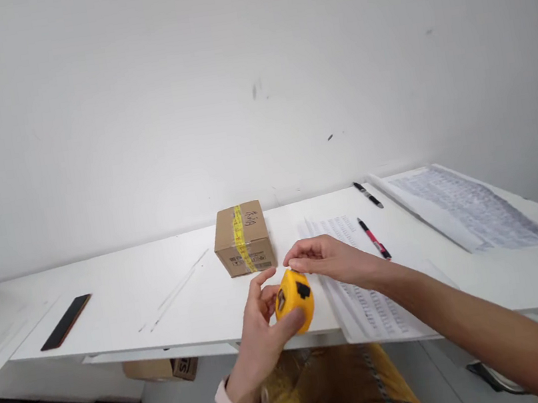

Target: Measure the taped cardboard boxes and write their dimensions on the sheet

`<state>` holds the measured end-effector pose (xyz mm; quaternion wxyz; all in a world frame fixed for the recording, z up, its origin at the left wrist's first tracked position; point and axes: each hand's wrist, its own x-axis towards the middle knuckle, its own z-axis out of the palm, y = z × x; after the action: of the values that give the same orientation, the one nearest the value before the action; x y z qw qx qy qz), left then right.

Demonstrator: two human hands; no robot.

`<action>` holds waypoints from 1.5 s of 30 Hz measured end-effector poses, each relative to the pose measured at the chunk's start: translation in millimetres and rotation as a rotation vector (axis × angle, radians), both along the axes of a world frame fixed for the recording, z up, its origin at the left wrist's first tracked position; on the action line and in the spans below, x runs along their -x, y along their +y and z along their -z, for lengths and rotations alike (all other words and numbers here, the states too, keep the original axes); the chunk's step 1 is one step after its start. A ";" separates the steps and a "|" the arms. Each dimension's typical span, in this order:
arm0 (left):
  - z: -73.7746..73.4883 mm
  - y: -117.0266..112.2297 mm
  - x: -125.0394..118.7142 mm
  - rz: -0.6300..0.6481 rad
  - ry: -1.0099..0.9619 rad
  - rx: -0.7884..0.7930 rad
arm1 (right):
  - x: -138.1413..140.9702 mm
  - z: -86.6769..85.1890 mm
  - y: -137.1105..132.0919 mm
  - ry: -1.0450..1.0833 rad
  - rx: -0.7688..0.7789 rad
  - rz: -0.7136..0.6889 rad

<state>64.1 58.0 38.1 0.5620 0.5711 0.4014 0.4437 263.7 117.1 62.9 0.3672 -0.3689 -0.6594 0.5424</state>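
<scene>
A yellow tape measure [293, 295] with black parts is held above the front edge of the desk. My left hand [262, 327] grips its case, the thumb lying across the lower side. At the top of the case, my right hand [320, 258] has its thumb and fingers pinched at the tape's end; the small end piece is mostly hidden by the fingers. Just beyond my hands stands a small cardboard box [228, 238], sealed with yellow printed tape and marked with handwriting on top.
Printed sheets [381, 309] lie under my right forearm. A red and black pen [374, 238] and a black pen [368, 195] lie near handwritten paper [472, 205]. A flat black bar [66, 322] is at the left. Another carton [152, 369] sits below the desk.
</scene>
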 end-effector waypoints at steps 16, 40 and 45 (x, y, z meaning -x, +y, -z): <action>-20.4 31.2 45.7 0.072 -0.438 0.299 | 75.0 -24.7 226.4 -0.316 -0.168 0.195; -38.5 18.5 104.0 0.078 -0.285 0.312 | 42.8 -45.1 183.4 -0.085 -0.376 0.232; -70.6 70.3 168.5 -0.178 -0.105 0.226 | 23.0 -34.6 123.2 -0.259 -0.272 0.275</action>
<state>-104.4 128.3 108.7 0.6014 0.4424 0.4677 0.4732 240.7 240.3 97.5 0.3962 -0.4689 -0.7116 0.3418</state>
